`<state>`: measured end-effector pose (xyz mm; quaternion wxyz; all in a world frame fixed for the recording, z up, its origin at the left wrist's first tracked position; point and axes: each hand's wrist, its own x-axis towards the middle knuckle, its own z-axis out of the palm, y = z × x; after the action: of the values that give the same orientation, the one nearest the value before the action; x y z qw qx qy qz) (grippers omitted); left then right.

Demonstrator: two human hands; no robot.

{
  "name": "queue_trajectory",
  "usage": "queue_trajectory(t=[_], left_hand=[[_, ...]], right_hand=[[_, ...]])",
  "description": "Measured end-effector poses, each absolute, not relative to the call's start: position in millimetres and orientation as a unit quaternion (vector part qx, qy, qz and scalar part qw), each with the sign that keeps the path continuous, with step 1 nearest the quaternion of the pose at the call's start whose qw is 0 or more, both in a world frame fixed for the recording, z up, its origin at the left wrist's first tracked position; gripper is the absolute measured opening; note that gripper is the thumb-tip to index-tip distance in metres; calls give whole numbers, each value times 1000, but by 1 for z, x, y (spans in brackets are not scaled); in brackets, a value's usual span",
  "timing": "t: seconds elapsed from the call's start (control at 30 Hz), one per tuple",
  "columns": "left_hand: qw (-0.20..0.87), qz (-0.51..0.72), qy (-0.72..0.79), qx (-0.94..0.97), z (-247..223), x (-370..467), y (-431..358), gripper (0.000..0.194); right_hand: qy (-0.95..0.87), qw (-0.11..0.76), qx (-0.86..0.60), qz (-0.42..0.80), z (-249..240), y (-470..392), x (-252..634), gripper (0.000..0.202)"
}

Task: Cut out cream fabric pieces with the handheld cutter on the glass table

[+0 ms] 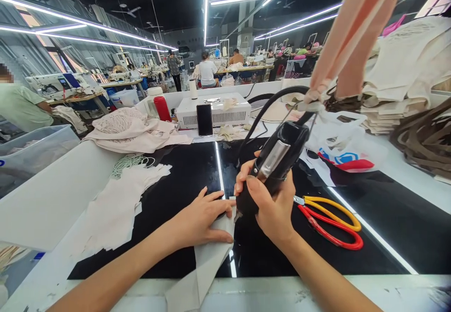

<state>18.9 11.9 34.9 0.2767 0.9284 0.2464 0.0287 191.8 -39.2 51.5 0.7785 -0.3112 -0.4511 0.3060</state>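
Note:
My right hand (pixel 273 204) is wrapped around a black corded hand tool (pixel 278 154) with a silver plate on its side. The tool hangs from a tied pink fabric strip (pixel 338 39), and its tip points down at the edge of a pale fabric strip (pixel 213 255). My left hand (pixel 206 215) lies on that strip with fingers spread, pressing it to the black glossy work surface (pixel 169 251). The strip's near end drapes over the table's front edge. Right of my right hand lie scissors (pixel 331 220) with one yellow and one red handle.
Cut pale fabric pieces (pixel 112 208) and green cord (pixel 132 163) lie at left, near a bundled beige cloth (pixel 130 128). A white vented box (pixel 214 112) and a phone (pixel 205 119) stand behind. A plastic bag (pixel 347 143) and brown straps (pixel 423 138) are at right.

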Motion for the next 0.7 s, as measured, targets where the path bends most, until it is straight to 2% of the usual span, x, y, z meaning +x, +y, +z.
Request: queue_trajectory(t=[0.7], left_hand=[[293,28,217,931,29,18,20,51]], right_hand=[[-461,770,-314,310,47,-58,185,35]])
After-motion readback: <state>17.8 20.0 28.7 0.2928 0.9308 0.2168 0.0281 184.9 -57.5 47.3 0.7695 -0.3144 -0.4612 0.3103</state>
